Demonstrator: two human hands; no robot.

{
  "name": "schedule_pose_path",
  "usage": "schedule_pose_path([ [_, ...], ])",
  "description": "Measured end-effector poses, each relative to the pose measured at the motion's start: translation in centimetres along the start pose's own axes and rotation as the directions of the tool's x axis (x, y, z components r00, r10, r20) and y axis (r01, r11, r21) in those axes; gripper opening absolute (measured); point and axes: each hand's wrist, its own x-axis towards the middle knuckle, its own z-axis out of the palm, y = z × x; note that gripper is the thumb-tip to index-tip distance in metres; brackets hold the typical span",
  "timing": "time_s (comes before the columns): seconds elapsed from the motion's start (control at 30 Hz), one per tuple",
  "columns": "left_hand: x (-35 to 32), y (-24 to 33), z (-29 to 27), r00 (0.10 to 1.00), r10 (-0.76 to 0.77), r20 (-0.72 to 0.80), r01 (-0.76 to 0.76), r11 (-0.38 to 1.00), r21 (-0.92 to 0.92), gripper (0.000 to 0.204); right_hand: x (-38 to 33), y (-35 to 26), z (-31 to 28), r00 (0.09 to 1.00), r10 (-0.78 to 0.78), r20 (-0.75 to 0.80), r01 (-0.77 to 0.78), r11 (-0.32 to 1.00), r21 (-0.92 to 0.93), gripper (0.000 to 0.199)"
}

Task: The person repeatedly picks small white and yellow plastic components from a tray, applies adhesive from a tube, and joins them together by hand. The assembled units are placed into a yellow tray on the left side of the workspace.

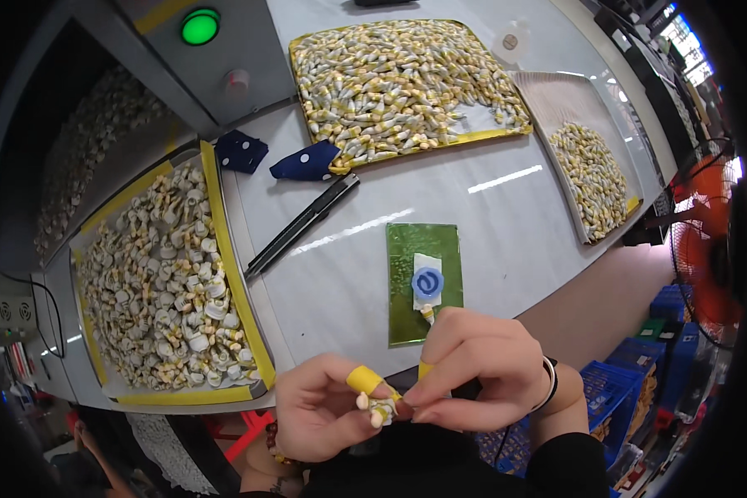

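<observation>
Head view, lower centre: left hand (317,408), pinching small pieces (378,413) (white, yellow-banded, cream-tipped); right hand (483,367), fingertips nearly together, hold unclear.

The pale bench (332,303) in front of me catches streaks of light (506,178). A grey cabinet (261,50) with a glowing green button (200,26) stands at its far left. Over past the right edge there's an orange fan (705,257), brownish floor (589,299), blue crates (614,398) and, farther off, bright panes (690,50), perhaps a window.
</observation>
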Motion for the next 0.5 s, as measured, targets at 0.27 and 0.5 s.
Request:
schedule_pose_path([
  [0.27,0.6,0.0,0.2,0.999,-0.023,0.048,0.02,0.998,0.058,0.02,0.4,0.4,-0.4,0.985,0.11,0.13,-0.128,0.983,0.134,0.013],
  [0.5,0.9,0.7,0.5,0.994,-0.099,0.039,0.094,0.989,0.112,0.015,0.4,0.0,-0.4,0.968,0.158,0.194,-0.186,0.973,0.137,0.009],
])
